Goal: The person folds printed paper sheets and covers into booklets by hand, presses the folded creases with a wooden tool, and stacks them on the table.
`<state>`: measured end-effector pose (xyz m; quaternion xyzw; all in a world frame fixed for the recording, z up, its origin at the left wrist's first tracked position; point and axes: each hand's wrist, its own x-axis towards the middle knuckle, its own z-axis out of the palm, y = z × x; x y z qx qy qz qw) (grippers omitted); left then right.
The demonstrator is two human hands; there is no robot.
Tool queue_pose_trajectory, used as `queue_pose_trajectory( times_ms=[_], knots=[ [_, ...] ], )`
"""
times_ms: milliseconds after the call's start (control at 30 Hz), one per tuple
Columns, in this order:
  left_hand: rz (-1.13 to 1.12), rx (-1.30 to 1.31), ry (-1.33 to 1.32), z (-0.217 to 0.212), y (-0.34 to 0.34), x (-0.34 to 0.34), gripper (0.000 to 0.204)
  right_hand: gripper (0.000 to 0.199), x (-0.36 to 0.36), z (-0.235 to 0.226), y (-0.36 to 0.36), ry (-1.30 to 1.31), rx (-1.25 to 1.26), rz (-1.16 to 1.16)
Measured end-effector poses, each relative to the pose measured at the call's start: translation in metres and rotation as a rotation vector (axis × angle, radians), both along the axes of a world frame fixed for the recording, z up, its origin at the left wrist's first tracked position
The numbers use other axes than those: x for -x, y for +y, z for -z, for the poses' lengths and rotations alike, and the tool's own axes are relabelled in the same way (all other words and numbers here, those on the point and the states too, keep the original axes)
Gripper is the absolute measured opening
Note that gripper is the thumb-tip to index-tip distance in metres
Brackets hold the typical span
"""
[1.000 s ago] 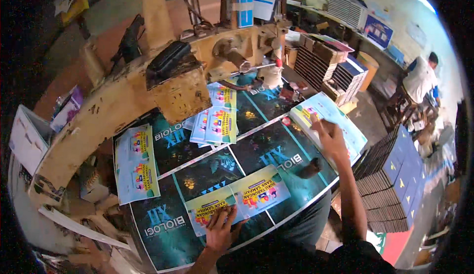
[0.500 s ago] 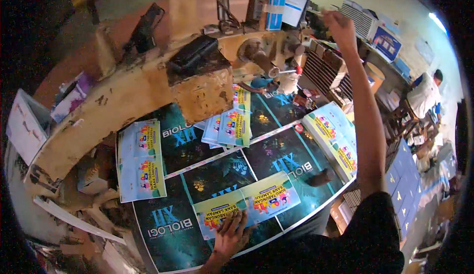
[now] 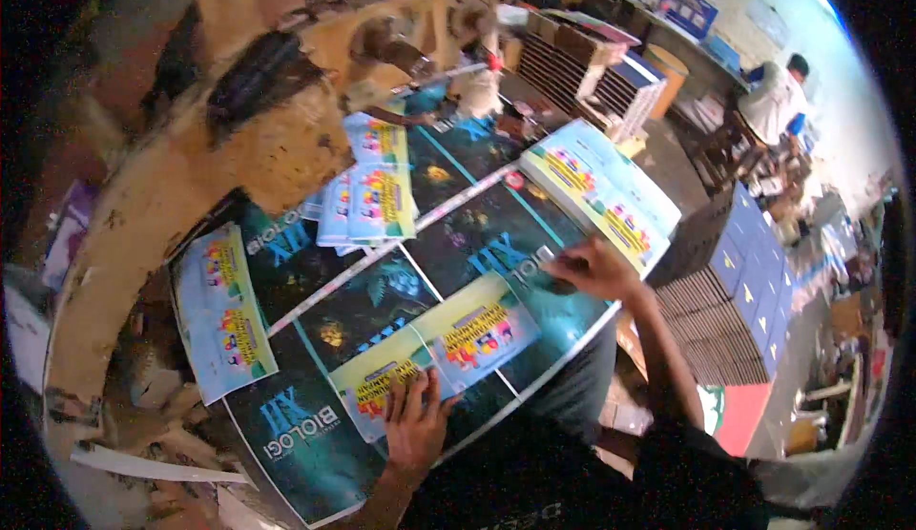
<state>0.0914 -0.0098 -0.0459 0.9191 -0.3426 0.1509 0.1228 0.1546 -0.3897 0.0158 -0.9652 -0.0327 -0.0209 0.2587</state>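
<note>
My left hand (image 3: 416, 423) lies with fingers spread on the lower left part of a printed cover sheet (image 3: 482, 330), light blue and yellow with two cartoon panels. That sheet rests on large dark teal poster sheets (image 3: 305, 444) covering the worktop. Just right of it, above the dark sheet, hovers my right hand (image 3: 599, 270), its fingers curled in; whether anything small is between them I cannot make out. Beyond that hand stands a thick stack of the same covers (image 3: 606, 196). More covers (image 3: 377, 191) overlap at the middle back, and another pile (image 3: 224, 315) lies at the left.
A worn wooden machine body (image 3: 277, 139) borders the worktop at back left. Bound stacks (image 3: 563, 62) stand behind, and a tall stack with blue tops (image 3: 739, 291) rises at right. A person in a light shirt (image 3: 768, 105) sits farther back. A white strip (image 3: 157, 465) juts out at lower left.
My right hand has come down from high above the back right to just over the worktop. My left hand stays on the cover sheet. The view has shifted, so things appear farther left.
</note>
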Motion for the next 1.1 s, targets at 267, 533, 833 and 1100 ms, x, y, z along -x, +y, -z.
queue_pose_trajectory(
  times_ms=[267, 533, 833, 1100],
  knots=[
    [0.084, -0.077, -0.173, -0.008, 0.02, -0.01, 0.048, 0.036, 0.004, -0.009, 0.036, -0.039, -0.142, 0.137],
    [0.037, -0.14, -0.026, 0.002, 0.01, -0.005, 0.045, 0.044, -0.005, -0.018, 0.033, -0.13, 0.061, 0.112],
    [0.096, -0.1, -0.189, -0.002, 0.017, -0.012, 0.049, 0.039, -0.004, -0.026, 0.036, 0.007, 0.01, 0.251],
    [0.189, -0.147, 0.072, -0.012, 0.01, -0.02, 0.04, 0.054, -0.004, -0.019, 0.04, -0.051, -0.09, 0.259]
  ],
)
